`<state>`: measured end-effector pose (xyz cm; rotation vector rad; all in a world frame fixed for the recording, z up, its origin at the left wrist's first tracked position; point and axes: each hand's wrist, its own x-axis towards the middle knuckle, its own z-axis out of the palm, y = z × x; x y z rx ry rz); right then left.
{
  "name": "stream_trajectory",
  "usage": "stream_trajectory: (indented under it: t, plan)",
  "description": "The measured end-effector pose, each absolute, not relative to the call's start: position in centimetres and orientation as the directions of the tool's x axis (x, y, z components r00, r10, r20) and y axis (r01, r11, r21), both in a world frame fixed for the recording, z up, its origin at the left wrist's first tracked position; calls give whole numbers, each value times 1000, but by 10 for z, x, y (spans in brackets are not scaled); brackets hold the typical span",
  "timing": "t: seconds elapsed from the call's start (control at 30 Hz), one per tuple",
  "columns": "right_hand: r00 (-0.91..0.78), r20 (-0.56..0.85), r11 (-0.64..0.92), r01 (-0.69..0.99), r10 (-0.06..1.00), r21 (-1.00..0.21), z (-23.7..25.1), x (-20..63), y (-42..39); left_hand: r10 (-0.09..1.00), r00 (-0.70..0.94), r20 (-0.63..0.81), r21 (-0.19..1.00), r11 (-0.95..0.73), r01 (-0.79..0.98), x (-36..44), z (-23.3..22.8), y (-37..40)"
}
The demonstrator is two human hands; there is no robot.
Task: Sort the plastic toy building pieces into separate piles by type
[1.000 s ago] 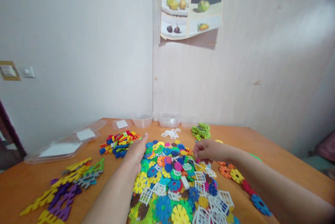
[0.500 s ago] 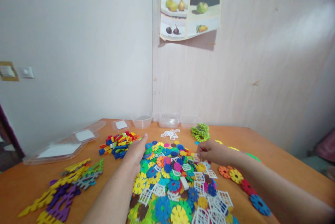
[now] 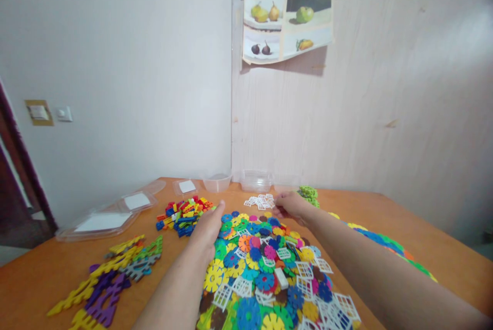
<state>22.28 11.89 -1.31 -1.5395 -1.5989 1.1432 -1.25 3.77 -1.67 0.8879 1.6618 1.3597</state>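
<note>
A big heap of colorful snowflake discs (image 3: 248, 314) mixed with white lattice window pieces (image 3: 304, 271) spreads in front of me. At its left edge my left hand (image 3: 208, 227) rests on its side, thumb stretched up and apart, holding nothing; its other fingers are mostly hidden. Beyond the heap, my right hand (image 3: 288, 204) is pinched at the right side of a small pile of white window pieces (image 3: 256, 201). A white window piece seems to be in its fingertips, mostly covered by them. One white block (image 3: 281, 278) lies on top of the heap.
Colored building bricks (image 3: 185, 214) are piled behind my left hand. Purple and yellow notched pieces (image 3: 110, 283) lie on the left, near clear lids (image 3: 96, 222). Clear tubs (image 3: 256, 181) line the wall. Green pieces (image 3: 308, 195) sit behind my right hand, and a disc row (image 3: 381, 240) runs right.
My right hand has moved from the heap's right edge away from me to the small white pile. A white window piece near its fingers has left the heap. The left hand stays put.
</note>
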Motion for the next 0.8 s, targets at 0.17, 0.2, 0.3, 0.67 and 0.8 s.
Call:
stream_trajectory:
  t: [0.17, 0.2, 0.3, 0.67, 0.8]
  plan:
    - [-71, -174, -130, 407, 982, -904, -10, 215, 124, 887, -435, -153, 984, 177, 16, -14, -17, 37]
    - [-76, -174, -128, 412, 982, -902, -10, 216, 121, 892, -428, -148, 985, 171, 15, -14, -16, 36]
    - [-113, -145, -81, 440, 983, -894, -10, 222, 103, 909, -391, -141, 989, 151, -7, -13, -16, 33]
    - [-414, -159, 171, 654, 896, -737, 1, 282, 30, 895, -408, -181, 980, 201, 7, -12, -17, 36]
    - [-502, -202, 311, 754, 841, -579, 6, 294, 5, 901, -396, -176, 981, 192, 3, -11, -20, 36]
